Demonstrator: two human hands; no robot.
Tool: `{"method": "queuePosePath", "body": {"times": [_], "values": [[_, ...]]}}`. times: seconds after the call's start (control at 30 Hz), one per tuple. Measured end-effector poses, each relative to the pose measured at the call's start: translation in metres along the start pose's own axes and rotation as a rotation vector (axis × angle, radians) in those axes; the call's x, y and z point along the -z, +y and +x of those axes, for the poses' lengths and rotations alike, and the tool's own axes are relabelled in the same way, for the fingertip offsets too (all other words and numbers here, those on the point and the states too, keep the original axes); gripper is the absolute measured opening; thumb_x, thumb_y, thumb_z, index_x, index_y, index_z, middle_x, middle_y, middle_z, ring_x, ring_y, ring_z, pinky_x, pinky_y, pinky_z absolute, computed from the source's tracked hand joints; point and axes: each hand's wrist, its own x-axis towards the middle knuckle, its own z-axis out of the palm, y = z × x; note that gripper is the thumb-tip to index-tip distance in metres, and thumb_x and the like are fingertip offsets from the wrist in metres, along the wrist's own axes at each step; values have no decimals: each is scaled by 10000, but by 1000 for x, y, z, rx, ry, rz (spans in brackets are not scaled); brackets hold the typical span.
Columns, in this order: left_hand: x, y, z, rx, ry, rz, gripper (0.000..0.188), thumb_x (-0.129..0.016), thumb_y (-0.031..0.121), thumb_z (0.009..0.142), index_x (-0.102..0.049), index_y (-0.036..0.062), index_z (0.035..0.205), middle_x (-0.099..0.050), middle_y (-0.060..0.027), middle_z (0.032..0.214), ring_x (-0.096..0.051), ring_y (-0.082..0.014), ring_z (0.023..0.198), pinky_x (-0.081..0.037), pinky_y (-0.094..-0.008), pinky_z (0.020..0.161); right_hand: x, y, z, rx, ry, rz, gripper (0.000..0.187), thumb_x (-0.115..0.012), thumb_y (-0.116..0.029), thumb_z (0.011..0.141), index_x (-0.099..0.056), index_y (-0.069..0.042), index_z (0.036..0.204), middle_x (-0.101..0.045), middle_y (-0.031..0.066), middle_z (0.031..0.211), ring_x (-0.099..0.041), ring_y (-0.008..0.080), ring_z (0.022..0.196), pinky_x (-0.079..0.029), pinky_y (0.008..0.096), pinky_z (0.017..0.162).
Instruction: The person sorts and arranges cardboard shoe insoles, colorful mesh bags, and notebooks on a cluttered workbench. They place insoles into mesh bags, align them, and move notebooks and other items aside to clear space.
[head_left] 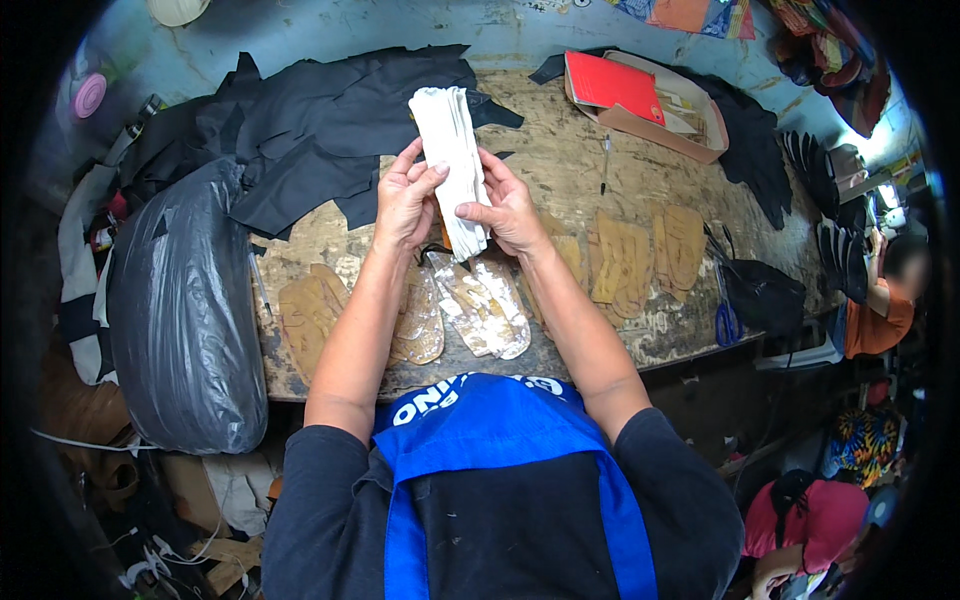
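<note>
A bundle of long white layered strips (449, 135), cloth or thin leather, is held up over the middle of the table. My left hand (405, 197) grips its left edge, thumb in front and fingers behind. On the other side, my right hand (510, 207) pinches the lower part with the thumb across the front. Just below the bundle lie sole-shaped brown pieces with white smears (490, 312), partly covered by my forearms. More plain brown sole-shaped pieces (622, 265) rest to the right, and another group (308, 312) to the left.
Black sheet material (330, 110) spreads over the back left, beside a stuffed dark plastic bag (185, 310). A box (700, 150) with a red folder (612, 85) stands back right. Blue-handled scissors (728, 325) and a black pouch (765, 295) lie near the right edge. Two people sit at far right.
</note>
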Motion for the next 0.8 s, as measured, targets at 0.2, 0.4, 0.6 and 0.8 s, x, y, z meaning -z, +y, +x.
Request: {"method": "queuePosePath", "body": {"times": [0.2, 0.4, 0.6, 0.8], "values": [[-10, 6, -2, -22, 27, 110, 650, -638, -78, 720, -302, -66, 1277, -610, -180, 977, -619, -193, 857, -524, -299, 740, -4, 0, 0, 6, 12, -35, 923, -820, -22, 535, -304, 44, 1297, -451, 139, 1231, -453, 203, 1132, -381, 330, 955], [-13, 11, 4, -65, 35, 272, 677, -640, -113, 675, -313, -72, 1266, -617, -182, 928, -630, -184, 806, -522, -290, 715, -4, 2, 1, 5, 16, -52, 904, -822, -24, 531, -329, 39, 1285, -471, 128, 1210, -464, 196, 1117, -395, 325, 942], [-5, 18, 8, -107, 95, 327, 574, -583, -122, 668, -367, -74, 1197, -616, -168, 906, -626, -171, 791, -519, -272, 703, 4, -8, 0, -73, 100, -5, 795, -758, -12, 630, -315, 52, 1286, -456, 165, 1219, -471, 226, 1117, -412, 322, 929], [-15, 20, 14, -145, 91, 506, 597, -568, -100, 652, -376, -27, 1213, -615, -145, 885, -613, -136, 752, -497, -243, 663, 7, -22, 7, -23, 128, -326, 661, -679, -3, 711, -327, 59, 1266, -486, 200, 1178, -542, 235, 1021, -493, 305, 784]]}}
